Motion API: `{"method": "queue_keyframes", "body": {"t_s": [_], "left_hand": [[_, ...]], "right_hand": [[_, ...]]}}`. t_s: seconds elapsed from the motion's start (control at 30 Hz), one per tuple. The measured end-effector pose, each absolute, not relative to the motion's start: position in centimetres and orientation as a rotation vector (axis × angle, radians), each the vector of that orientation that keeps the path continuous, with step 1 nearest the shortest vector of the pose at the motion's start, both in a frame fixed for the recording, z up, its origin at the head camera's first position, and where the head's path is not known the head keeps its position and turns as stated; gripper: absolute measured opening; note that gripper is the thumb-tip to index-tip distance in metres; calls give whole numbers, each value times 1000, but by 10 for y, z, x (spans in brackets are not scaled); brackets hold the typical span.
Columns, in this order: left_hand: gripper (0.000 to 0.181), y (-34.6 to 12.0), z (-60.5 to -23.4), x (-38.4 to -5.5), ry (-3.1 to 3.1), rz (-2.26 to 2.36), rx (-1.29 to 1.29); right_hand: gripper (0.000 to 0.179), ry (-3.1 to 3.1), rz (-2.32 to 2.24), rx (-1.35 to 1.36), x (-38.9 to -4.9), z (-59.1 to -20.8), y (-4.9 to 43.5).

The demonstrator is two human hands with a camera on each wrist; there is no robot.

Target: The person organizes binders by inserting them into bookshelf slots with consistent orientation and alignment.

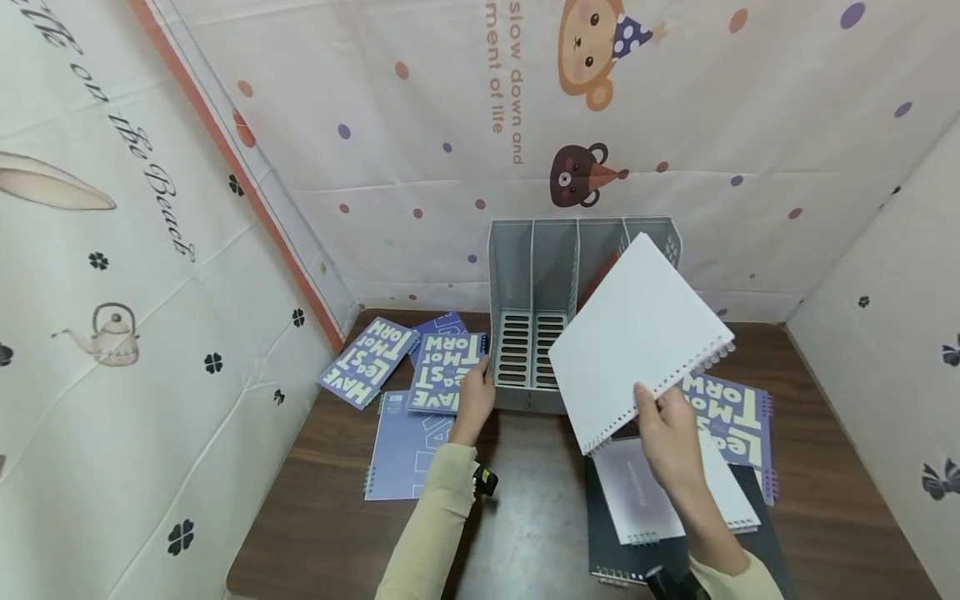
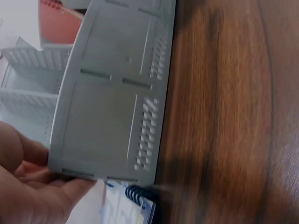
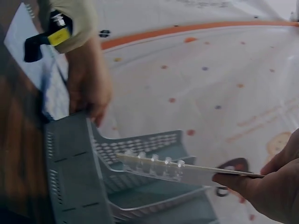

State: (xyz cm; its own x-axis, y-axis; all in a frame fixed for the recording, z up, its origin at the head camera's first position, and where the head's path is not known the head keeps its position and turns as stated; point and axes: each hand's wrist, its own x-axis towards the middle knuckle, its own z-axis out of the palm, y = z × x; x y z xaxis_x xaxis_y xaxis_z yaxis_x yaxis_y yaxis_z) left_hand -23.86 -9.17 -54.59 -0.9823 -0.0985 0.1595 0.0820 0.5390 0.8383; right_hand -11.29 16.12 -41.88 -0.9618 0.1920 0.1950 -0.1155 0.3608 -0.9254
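Left hand (image 1: 472,402): mine, grasping the left end of the grey rack (image 1: 527,402) at its front edge, thumb on one side and fingers on the other.

Right hand (image 1: 670,435): mine, pinching a white notebook (image 1: 641,342) by its coil-bound edge. The notebook was raised, tilted, in front of the rack's right half; its blank white face showed in the head view.

Grey rack: one, upright, with tall dividers and a slotted base. A red item (image 1: 597,282) stood in its third compartment from the left, partly hidden by my white notebook.

Left of the rack: two blue notebooks with pale block lettering, one (image 1: 369,362) slanted, the other (image 1: 442,372) just beside the rack; a violet-blue notebook (image 1: 441,322) partly beneath them; a lighter blue notebook (image 1: 405,454) with outlined letters, lying closer to me.

Right of the rack and toward me: a lettered notebook (image 1: 731,414) with a violet coil; a black spiral pad (image 1: 611,546); upon the pad, a pale lavender notebook (image 1: 636,492) and a white-leaved one (image 1: 729,492).

Beneath the rack: a brown wooden tabletop (image 1: 315,500).

Behind the rack: a white sheet (image 1: 420,50) printed with dots, a monkey and a bear.
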Motion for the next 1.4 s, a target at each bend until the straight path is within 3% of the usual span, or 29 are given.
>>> {"method": "queue_keyframes", "body": {"t_s": [0.57,0.83,1.2,1.4], "left_hand": [[41,-94,-544,-242,-2584,-1436,39],[43,-91,-547,-245,-2606,-1427,23],[42,-101,-547,-241,-2484,-1367,-94],[41,-99,-548,-243,-2542,-1400,-28]], "right_hand": [[43,-2228,1566,61,-200,-466,103],[41,-2187,1560,-8,-231,-475,89],[41,-2215,1540,-32,-257,-497,70],[49,-2243,1605,-73,-265,-510,62]]}}
